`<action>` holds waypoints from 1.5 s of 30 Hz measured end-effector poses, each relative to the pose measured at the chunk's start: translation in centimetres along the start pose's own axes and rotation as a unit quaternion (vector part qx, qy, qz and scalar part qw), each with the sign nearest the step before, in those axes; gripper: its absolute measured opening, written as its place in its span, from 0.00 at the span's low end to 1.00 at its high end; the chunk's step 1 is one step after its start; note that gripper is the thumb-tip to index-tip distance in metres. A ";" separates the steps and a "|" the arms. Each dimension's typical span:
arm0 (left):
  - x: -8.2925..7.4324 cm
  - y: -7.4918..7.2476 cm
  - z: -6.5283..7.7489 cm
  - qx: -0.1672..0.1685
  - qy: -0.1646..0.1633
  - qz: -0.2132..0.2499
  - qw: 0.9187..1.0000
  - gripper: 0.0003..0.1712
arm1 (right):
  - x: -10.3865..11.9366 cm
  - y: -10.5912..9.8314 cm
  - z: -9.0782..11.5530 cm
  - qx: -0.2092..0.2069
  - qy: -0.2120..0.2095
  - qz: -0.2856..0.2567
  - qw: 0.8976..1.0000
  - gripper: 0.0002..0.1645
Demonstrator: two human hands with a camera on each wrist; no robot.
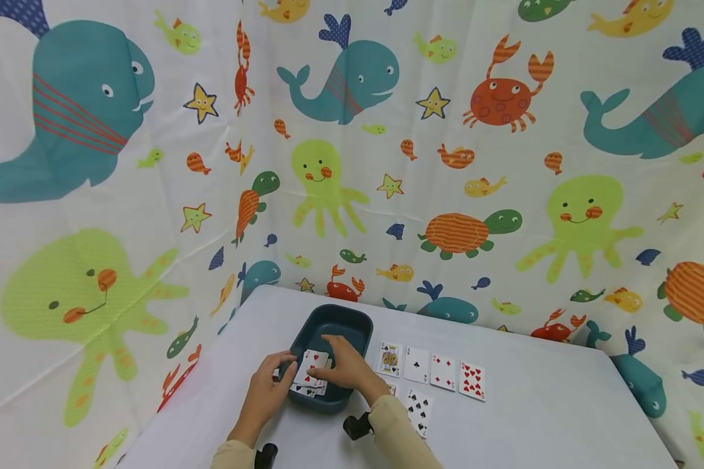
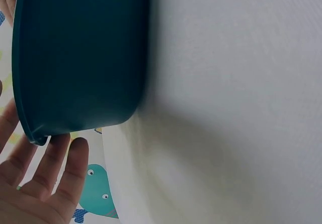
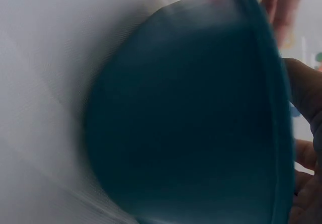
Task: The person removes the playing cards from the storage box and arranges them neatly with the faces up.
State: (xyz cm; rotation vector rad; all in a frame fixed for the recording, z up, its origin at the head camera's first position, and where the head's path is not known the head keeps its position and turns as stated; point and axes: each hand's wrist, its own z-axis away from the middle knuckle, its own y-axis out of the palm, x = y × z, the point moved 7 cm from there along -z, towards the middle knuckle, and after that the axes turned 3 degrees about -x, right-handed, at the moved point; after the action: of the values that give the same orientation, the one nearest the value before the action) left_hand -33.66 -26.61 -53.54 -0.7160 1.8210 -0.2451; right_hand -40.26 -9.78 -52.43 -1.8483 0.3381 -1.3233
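White table (image 1: 540,423), cards (image 1: 309,361) partly behind right hand (image 1: 352,368)

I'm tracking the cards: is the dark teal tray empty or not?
Not empty: the head view shows several overlapping playing cards inside the tray, toward its near end.

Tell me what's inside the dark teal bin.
Face-up playing cards: a red-suited one on top, edges of others with black pips beneath. Lower faces are mostly covered, so no count; the right hand hides part of the bin.
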 end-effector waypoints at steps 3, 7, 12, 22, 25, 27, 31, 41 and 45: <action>0.1 0.0 -0.1 -0.001 0.003 -0.001 1.000 0.12 | 0.0 0.4 -0.2 0.007 -0.002 0.013 1.000 0.52; 0.2 -0.1 -0.1 -0.002 0.002 0.001 1.000 0.12 | 0.2 0.7 -0.5 0.010 -0.009 0.031 0.999 0.52; 0.1 0.0 0.0 0.004 -0.005 0.002 1.000 0.13 | 0.2 1.2 -0.8 0.019 -0.015 0.056 0.998 0.52; 0.1 -0.1 0.1 0.008 -0.003 0.007 1.000 0.12 | -0.1 2.6 -1.7 0.042 -0.005 0.104 0.994 0.53; 0.1 0.0 0.1 0.009 0.000 0.009 1.000 0.12 | -0.1 2.9 -1.7 0.049 -0.004 0.116 0.992 0.51; 0.1 -0.1 0.1 0.009 0.000 0.010 1.000 0.12 | -0.1 3.0 -1.8 0.053 -0.005 0.121 0.991 0.50; 0.1 -0.1 -0.1 0.004 0.003 0.004 1.000 0.12 | 0.1 3.1 -1.9 0.055 -0.007 0.124 0.991 0.47; 0.1 -0.1 -0.1 0.007 -0.013 0.000 1.000 0.11 | -0.3 3.4 -2.1 0.054 -0.009 0.147 0.988 0.38; 0.1 -0.1 0.0 0.010 -0.008 0.001 1.000 0.12 | -0.1 3.6 -2.0 0.055 -0.017 0.150 0.987 0.38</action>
State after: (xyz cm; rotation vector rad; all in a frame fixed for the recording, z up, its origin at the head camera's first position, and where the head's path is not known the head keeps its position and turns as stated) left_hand -33.67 -26.76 -53.60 -0.7006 1.8008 -0.2565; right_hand -41.28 -12.87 -54.94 -1.6518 0.4932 -1.0812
